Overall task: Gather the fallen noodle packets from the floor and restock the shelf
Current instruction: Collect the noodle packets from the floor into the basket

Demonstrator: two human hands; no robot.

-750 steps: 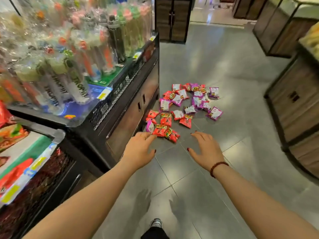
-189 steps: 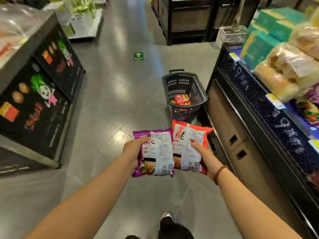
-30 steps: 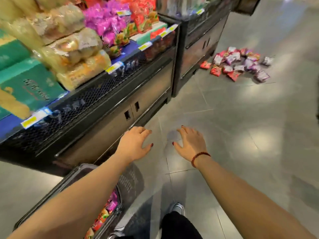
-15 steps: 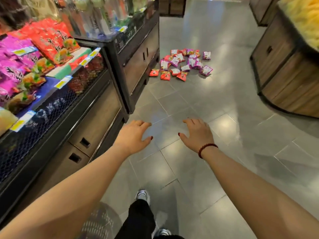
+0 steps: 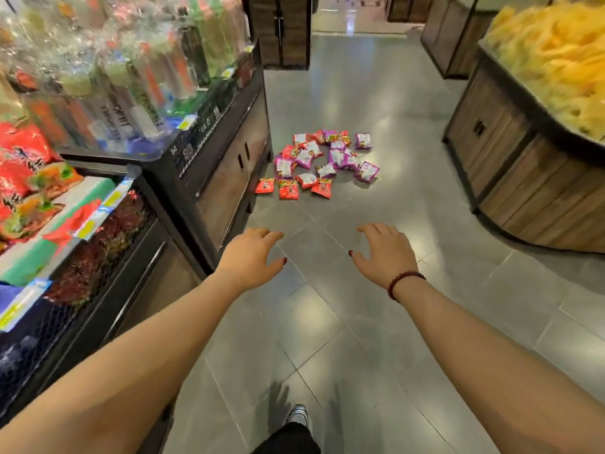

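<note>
A pile of several red and purple noodle packets (image 5: 320, 162) lies on the grey tile floor ahead, beside the foot of a dark shelf unit (image 5: 226, 165). My left hand (image 5: 252, 257) and my right hand (image 5: 383, 253) are stretched out in front of me, palms down, fingers relaxed and holding nothing, well short of the pile. On the left, the noodle shelf (image 5: 98, 224) carries red noodle packets (image 5: 19, 158) like those on the floor.
Clear-wrapped bottles (image 5: 131, 77) fill the shelf top at upper left. A wooden display bin (image 5: 523, 168) of yellow snacks stands on the right. More dark cabinets (image 5: 281, 27) close the aisle's far end. My shoe (image 5: 298, 416) shows at the bottom.
The view has moved forward along the aisle, so the pile of packets is closer and larger. Both hands stay outstretched and empty.
</note>
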